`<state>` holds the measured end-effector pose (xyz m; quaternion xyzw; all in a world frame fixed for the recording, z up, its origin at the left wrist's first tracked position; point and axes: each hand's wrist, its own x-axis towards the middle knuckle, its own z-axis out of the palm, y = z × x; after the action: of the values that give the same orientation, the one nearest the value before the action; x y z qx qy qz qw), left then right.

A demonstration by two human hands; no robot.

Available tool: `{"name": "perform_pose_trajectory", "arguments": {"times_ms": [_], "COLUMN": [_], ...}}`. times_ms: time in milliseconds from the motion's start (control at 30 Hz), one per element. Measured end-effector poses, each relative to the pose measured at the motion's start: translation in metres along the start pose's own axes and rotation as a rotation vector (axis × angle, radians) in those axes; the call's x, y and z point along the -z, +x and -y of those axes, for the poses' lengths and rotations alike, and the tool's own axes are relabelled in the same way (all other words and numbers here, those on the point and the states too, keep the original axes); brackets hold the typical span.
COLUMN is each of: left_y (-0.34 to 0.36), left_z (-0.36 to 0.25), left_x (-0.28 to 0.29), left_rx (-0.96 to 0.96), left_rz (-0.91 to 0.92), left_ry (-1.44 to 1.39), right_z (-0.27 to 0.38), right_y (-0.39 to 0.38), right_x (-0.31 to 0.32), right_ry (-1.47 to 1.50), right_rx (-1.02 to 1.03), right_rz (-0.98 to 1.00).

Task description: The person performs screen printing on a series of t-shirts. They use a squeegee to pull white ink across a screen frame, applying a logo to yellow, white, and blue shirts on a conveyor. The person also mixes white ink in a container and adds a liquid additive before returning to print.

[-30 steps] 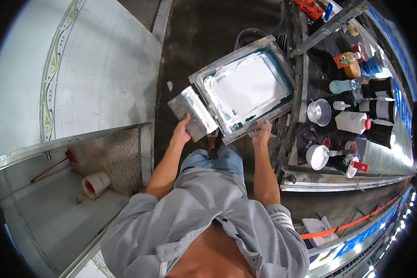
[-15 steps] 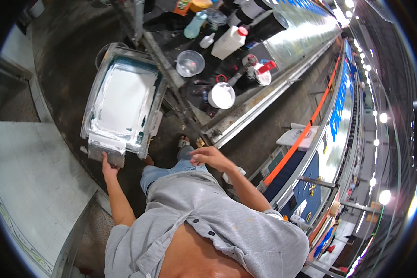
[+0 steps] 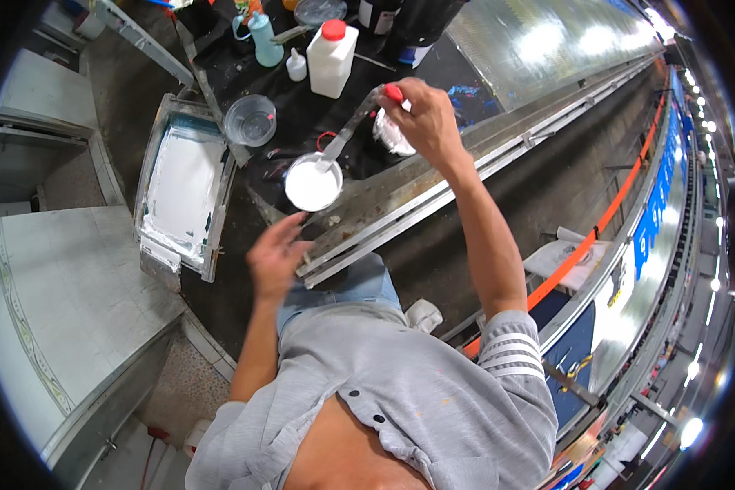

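Note:
My right hand [image 3: 425, 121] is closed round the red handle of a spatula [image 3: 349, 131]. The spatula's flat blade reaches down into a round white cup [image 3: 288, 196] of white paint [image 3: 309, 189] at the table's corner. Just short of the cup hovers my left hand [image 3: 273, 257], fingers apart and holding nothing. A second tub [image 3: 394, 139], smeared white, stands partly hidden behind my right hand. Farther left lies a screen frame [image 3: 150, 167] coated with white paint, with a wide scraper [image 3: 160, 269] resting at its near end.
On the dark table [image 3: 363, 167] stand a clear plastic bowl [image 3: 251, 121], a white jug with a red cap [image 3: 333, 59], a small white bottle [image 3: 296, 65] and a pale blue bottle [image 3: 265, 41]. A metal rail [image 3: 433, 200] edges the table. A white-topped counter [image 3: 82, 302] is at left.
My left hand has let go of the scraper and moved right toward the cup. My right hand has reached forward and taken the spatula, whose blade is now in the cup. The view has shifted.

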<state>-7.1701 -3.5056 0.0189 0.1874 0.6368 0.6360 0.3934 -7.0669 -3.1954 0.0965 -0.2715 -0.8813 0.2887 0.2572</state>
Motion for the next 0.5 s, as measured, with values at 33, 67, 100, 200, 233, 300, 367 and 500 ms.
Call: {"name": "perform_pose_trajectory", "arguments": {"times_ms": [33, 67, 100, 200, 233, 300, 367, 500], "left_y": [0.013, 0.033, 0.05, 0.102, 0.113, 0.135, 0.145, 0.15], "left_z": [0.016, 0.031, 0.042, 0.077, 0.082, 0.093, 0.092, 0.089], "left_x": [-0.039, -0.074, -0.11, -0.17, -0.18, -0.19, -0.198, -0.183], "left_rx": [-0.148, -0.17, -0.197, -0.348, -0.379, -0.458, -0.373, -0.42], "left_rz": [0.118, 0.164, 0.096, -0.124, -0.13, -0.157, -0.13, 0.027], "left_ry": [0.083, 0.121, 0.164, 0.306, 0.285, 0.247, 0.121, 0.269], "right_z": [0.002, 0.001, -0.008, -0.019, -0.023, -0.033, -0.036, -0.018], "right_y": [0.0, -0.005, -0.011, -0.022, -0.025, -0.026, -0.029, 0.005], "right_x": [0.007, 0.02, 0.031, 0.055, 0.057, 0.056, 0.055, 0.074], "right_ry": [0.033, 0.177, 0.312, 0.671, 0.777, 0.994, 0.945, 0.759], "right_rx": [0.019, -0.016, -0.009, -0.149, -0.151, -0.139, -0.229, 0.184], "right_rz": [-0.016, 0.008, 0.024, 0.105, 0.096, 0.085, 0.173, 0.629]}}
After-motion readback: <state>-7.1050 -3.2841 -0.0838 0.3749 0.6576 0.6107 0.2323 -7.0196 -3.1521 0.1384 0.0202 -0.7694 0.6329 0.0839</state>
